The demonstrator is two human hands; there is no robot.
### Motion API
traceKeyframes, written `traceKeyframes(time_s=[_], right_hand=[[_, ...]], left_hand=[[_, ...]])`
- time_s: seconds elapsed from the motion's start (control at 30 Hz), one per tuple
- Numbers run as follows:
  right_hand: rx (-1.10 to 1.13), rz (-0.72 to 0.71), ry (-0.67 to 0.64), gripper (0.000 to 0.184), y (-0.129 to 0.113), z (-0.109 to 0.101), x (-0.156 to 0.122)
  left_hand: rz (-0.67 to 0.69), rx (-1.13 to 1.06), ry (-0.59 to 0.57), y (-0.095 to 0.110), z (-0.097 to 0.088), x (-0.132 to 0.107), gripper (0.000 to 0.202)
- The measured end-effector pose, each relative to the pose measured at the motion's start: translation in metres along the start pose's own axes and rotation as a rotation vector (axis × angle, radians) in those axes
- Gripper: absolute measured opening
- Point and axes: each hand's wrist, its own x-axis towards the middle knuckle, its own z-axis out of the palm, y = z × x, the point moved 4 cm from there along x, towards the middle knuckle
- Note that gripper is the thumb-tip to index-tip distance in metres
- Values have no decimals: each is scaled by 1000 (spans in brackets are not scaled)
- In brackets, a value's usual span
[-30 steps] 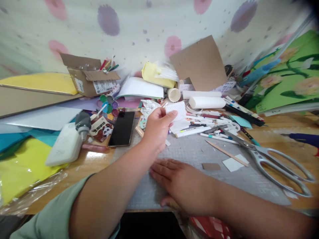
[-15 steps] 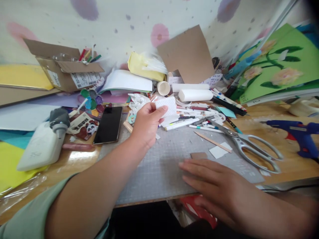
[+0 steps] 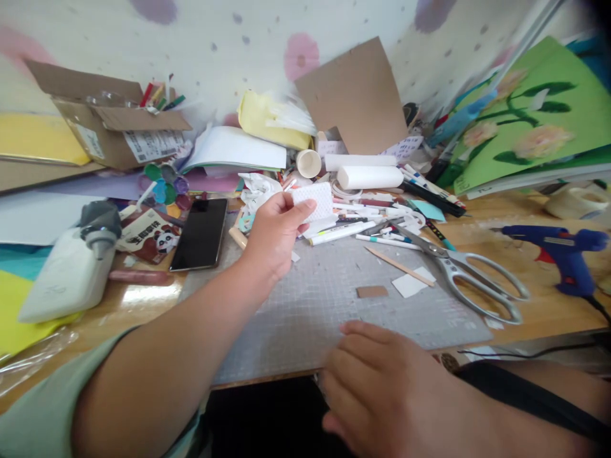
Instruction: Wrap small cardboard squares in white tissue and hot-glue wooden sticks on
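Observation:
My left hand (image 3: 273, 236) is raised over the far edge of the grey cutting mat (image 3: 315, 305) and pinches a small white textured pad (image 3: 316, 202) between thumb and fingers. My right hand (image 3: 382, 388) hovers at the mat's near edge, fingers loosely curled, nothing seen in it. A small brown card piece (image 3: 372, 292) and a white paper scrap (image 3: 409, 284) lie on the mat just beyond my right hand. Large metal scissors (image 3: 472, 280) rest on the mat's right side.
A black phone (image 3: 200, 233) lies left of the mat, with a white glue bottle (image 3: 71, 267) further left. A blue glue gun (image 3: 558, 251) sits at the right. Pens, paper rolls (image 3: 370, 177), a cardboard box (image 3: 109, 127) and brown cardboard (image 3: 353, 95) crowd the back.
My right hand has drawn back from lying flat on the mat to its near edge and off the table. My left hand keeps holding the white pad. The view has shifted right.

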Motion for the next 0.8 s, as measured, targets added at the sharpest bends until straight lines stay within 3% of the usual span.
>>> traceKeyframes(time_s=[0.1,0.23,0.4,0.5,0.53,0.6,0.7,0.73,0.8], right_hand=[[-69,-110,41,51,-4,21,5],[-17,-70,-122,67,5,39,-9],[-52,64,-95,68,15,10,-41],[17,189,17,27,24,-6,-47],[41,225,47,22,28,-8,-47],[45,270,46,27,35,-5,-42],[22,247,-22,66,38,2,-38],[44,215,-46,71,36,3,-39],[125,145,-36,59,30,0,-45]], left_hand=[[-8,8,-3,-3,0,0,17],[-16,6,4,-5,0,2,18],[-3,0,1,-5,-3,4,18],[-7,19,-14,-7,-3,3,17],[-6,26,-20,-7,-2,3,17],[-3,36,-31,-8,0,1,17],[-10,39,-37,-9,2,-1,17],[-14,38,-36,-9,2,-1,18],[-19,36,-32,-9,2,-1,18]])
